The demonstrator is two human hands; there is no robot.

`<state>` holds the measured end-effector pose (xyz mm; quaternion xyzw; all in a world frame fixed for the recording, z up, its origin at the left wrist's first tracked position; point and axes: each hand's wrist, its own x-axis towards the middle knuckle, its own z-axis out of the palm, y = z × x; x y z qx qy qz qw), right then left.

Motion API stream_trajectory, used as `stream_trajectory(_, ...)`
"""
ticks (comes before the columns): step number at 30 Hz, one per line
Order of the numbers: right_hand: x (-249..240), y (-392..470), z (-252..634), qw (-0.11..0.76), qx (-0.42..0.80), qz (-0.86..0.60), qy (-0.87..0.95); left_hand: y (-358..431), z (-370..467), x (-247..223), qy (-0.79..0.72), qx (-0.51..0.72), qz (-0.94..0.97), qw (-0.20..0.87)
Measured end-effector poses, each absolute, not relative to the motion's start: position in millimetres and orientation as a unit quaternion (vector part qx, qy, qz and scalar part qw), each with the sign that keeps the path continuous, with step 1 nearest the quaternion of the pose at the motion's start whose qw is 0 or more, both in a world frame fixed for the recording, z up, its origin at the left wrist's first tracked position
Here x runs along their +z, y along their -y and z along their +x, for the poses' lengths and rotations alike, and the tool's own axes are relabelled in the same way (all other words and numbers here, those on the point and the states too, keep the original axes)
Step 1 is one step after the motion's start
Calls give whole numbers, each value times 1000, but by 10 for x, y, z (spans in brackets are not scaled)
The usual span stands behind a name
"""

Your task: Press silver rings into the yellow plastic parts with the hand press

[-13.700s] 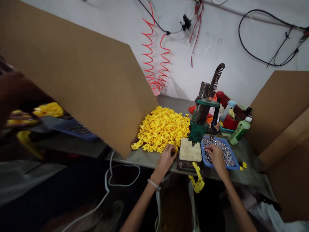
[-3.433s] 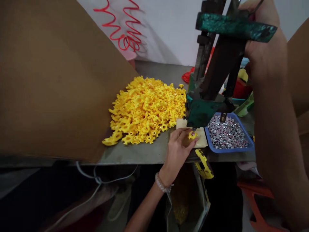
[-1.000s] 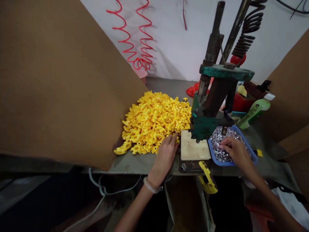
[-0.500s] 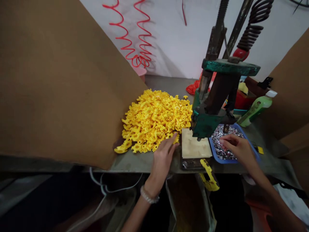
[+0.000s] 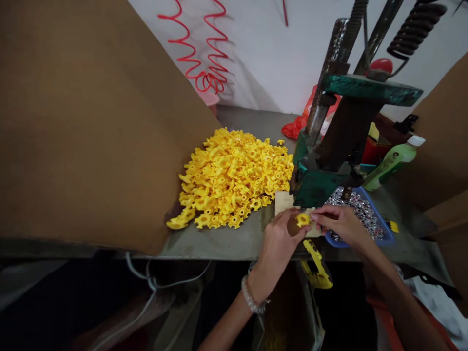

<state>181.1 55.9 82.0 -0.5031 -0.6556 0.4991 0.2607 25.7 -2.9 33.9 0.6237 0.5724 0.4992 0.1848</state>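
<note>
My left hand [image 5: 278, 240] pinches a small yellow plastic part [image 5: 302, 220] with a round hole, held over the pale block [image 5: 283, 201] under the green press [image 5: 318, 187]. Close beside it, my right hand [image 5: 341, 223] has its thumb and fingertips pinched together near the part's right side. Whatever sits between those fingertips is too small to make out. Left of my hands lies a big pile of similar yellow parts [image 5: 237, 178]. Behind my right hand is a blue tray [image 5: 388, 238] of small shiny metal-looking pieces [image 5: 360, 209].
A cardboard sheet [image 5: 91, 122] walls off the left side. A green bottle [image 5: 393, 163] leans at the right, near a red container [image 5: 375, 148]. A yellow worn handle-like piece [image 5: 317, 268] juts past the table's front edge. Red coiled hose [image 5: 217, 53] hangs at the wall.
My left hand has moved right from the pile and now holds a yellow part. My right hand has moved left from the tray to meet it. The view has shifted slightly.
</note>
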Motion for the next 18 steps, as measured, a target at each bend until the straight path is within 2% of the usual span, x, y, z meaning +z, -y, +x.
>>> stream_trajectory(3,797,-588,1724,236,464,-509,685,24,302,356,-604,496,595,188)
stream_trajectory(7,804,-598,1658,217,418,-521,712,15,354,336,-607,503,600,137)
stream_trajectory(14,835,-649,1628,170,423,-523,720,-13,357,263,-585,520,610,124)
stream_trajectory(18,984,-385,1697,229,301,-555,741,-52,340,211,-556,550,600,170)
